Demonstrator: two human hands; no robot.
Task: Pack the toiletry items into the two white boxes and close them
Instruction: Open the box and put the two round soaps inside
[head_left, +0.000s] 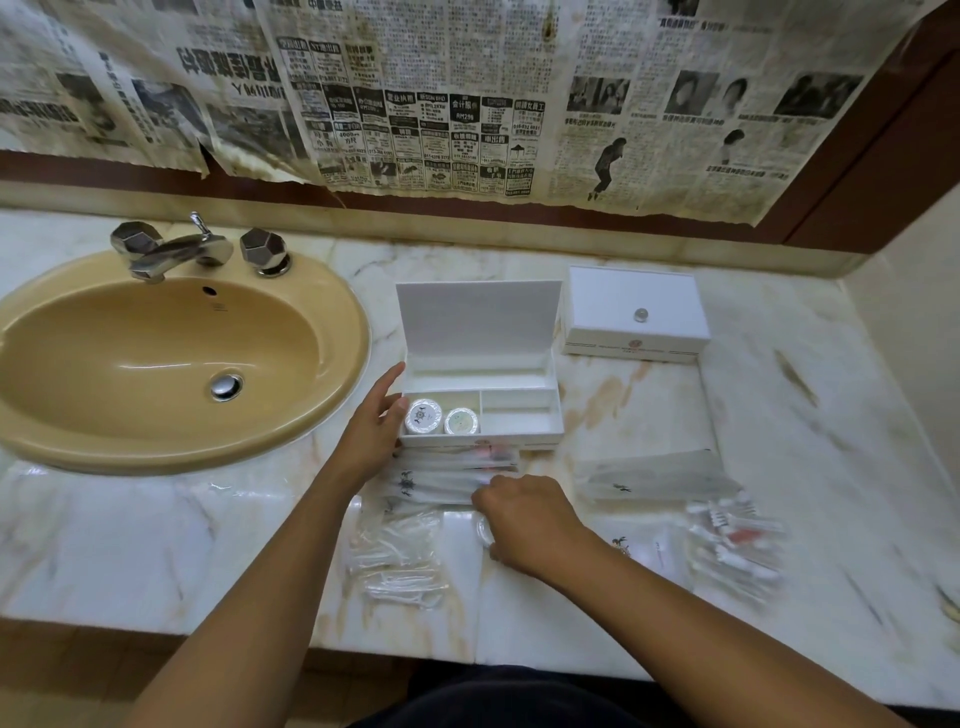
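An open white box (519, 431) stands mid-counter with its lid up. Two round white items (423, 415) sit in its front left compartment; the other compartments look bare. A second white box (634, 317) with a knob lid is closed behind it on the right. My left hand (371, 426) rests with straight fingers against the open box's left side. My right hand (524, 519) has curled fingers over a small round item (484, 530) and flat sachets (441, 483) in front of the box. Packets of cotton buds (395, 561) lie at front left, toothbrush packets (732, 545) at right.
A tan sink (156, 364) with chrome taps (171, 249) fills the left of the marble counter (805, 441). A flat clear packet (654, 478) lies right of the open box. Newspaper covers the wall behind. The counter's front edge runs just below the packets.
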